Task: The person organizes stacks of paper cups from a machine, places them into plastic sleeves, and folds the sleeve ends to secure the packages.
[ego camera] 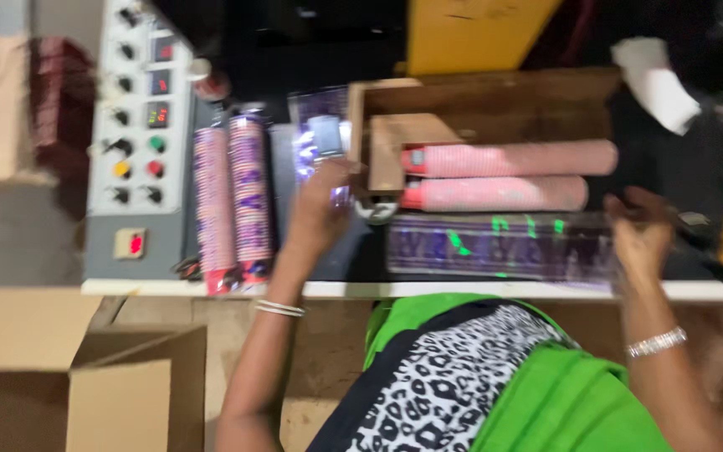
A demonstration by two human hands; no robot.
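Two pink cup stacks [504,174] lying in the wooden tray [495,100], two more wrapped stacks [232,205] by the control panel [135,125], one clear sleeve [495,244] up front, one cardboard box [69,368], two hands [320,205] working

Both arms reach forward, bangles on each wrist. Left hand [321,201] raised, fingers curled, blurred. Right hand [642,234] out to the side, fingers bent, thumb up; exact grip unclear from blur.

A single head-worn camera looks steeply down from close above the white-edged worktable [479,290]. It faces twelve o'clock, toward the grey control panel with knobs [135,125] at ten o'clock.
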